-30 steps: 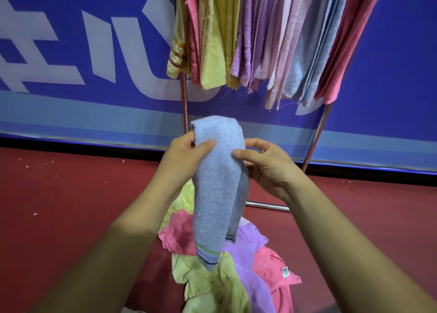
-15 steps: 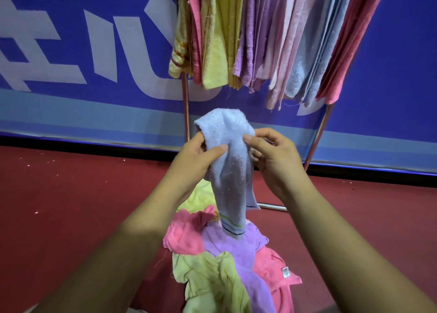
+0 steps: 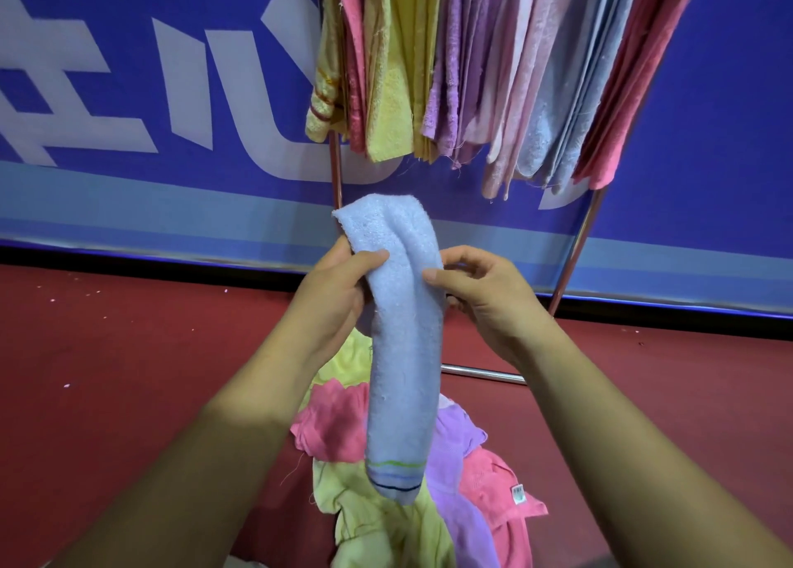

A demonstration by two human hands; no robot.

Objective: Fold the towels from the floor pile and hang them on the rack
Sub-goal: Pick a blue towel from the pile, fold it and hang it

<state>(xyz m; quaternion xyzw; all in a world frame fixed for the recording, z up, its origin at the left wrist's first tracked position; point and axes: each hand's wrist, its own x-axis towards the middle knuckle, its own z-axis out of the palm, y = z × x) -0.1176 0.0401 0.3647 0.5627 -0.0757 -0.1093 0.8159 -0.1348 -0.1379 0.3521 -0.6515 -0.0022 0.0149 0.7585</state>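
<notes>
My left hand (image 3: pixel 330 293) and right hand (image 3: pixel 485 297) both pinch the light-blue towel (image 3: pixel 403 353) near its top, thumbs in front and fingers curled behind. It hangs as a narrow strip above the floor pile (image 3: pixel 386 520). Beyond it stands the rack (image 3: pixel 579 241), crowded with hung towels (image 3: pixel 472 74).

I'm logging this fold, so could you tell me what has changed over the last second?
The blue towel, drawn up short half a second ago, hangs long again. The left hand and right hand still pinch it near the top. The floor pile and the hung towels stayed put.
</notes>
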